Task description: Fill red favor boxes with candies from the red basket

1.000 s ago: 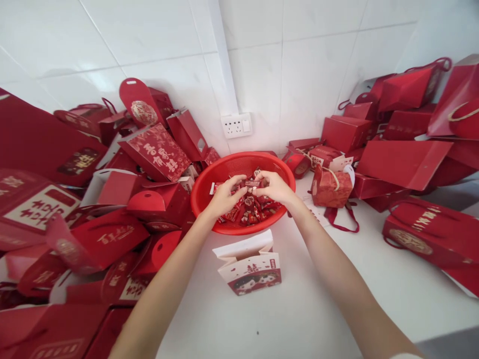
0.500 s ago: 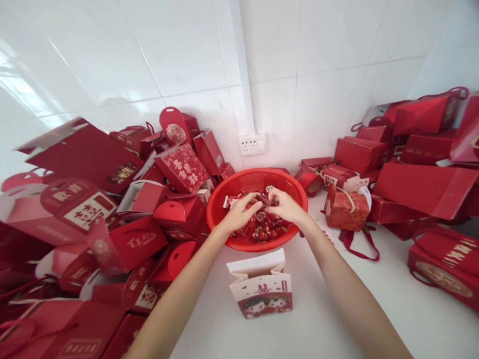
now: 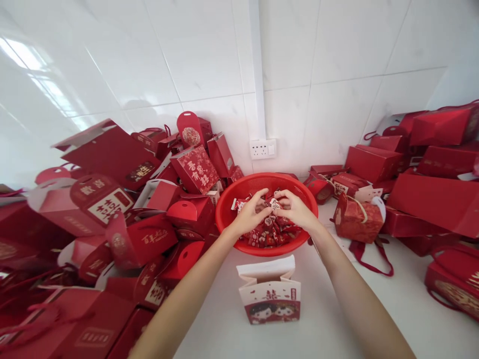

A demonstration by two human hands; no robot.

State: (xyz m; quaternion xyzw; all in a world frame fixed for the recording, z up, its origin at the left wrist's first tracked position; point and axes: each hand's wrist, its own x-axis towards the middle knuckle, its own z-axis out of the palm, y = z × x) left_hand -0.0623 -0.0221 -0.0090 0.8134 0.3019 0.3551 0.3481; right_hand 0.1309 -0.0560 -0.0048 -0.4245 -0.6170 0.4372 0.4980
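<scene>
Both of my hands are over a red plastic basket (image 3: 220, 209) of small wrapped candies (image 3: 267, 237), mostly red with some white labels. My left hand (image 3: 251, 215) curls its thumb and fingers around red wrappers; how many it holds is hidden. Facing it, my right hand (image 3: 295, 210) pinches a candy with a white label (image 3: 276, 204) at its fingertips. The hands nearly touch. In front of the basket an open-topped paper gift box (image 3: 270, 299) stands upright, white above and red below, with two cartoon faces. Its inside is mostly hidden.
Red gift boxes (image 3: 142, 239) lie heaped on the left, close by my left arm. More red boxes (image 3: 430, 202) are piled on the right, and a small box with a rope handle (image 3: 357, 219) lies near the basket. Behind is a tiled wall with a socket (image 3: 262, 148).
The view has shifted left, so everything appears farther right. My hands stay over the basket; a white-labelled candy now shows between them where a dark red one was.
</scene>
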